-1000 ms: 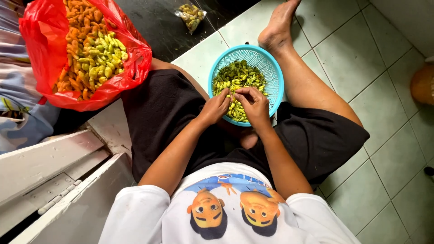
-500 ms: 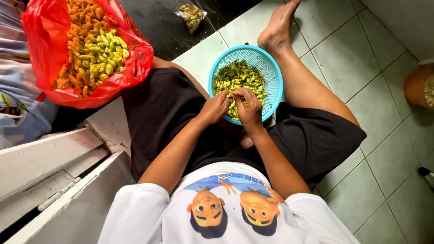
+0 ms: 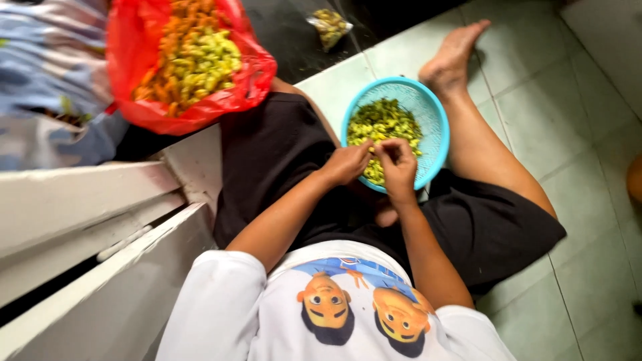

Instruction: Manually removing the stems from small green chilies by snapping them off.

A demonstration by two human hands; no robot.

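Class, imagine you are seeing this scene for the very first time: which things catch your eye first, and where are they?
First, the red plastic bag at the upper left, open and heaped with orange and yellow-green pieces. Next, the blue colander of green bits in the person's lap, where the left hand and right hand meet over its near edge, pinching something small. A bare foot rests on the pale green tiles just beyond it.

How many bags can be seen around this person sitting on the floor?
2. A large red plastic bag full of orange and yellow-green pieces sits at upper left, beside the knee. A small clear bag lies on the dark floor at the top. Others may lie outside the view.
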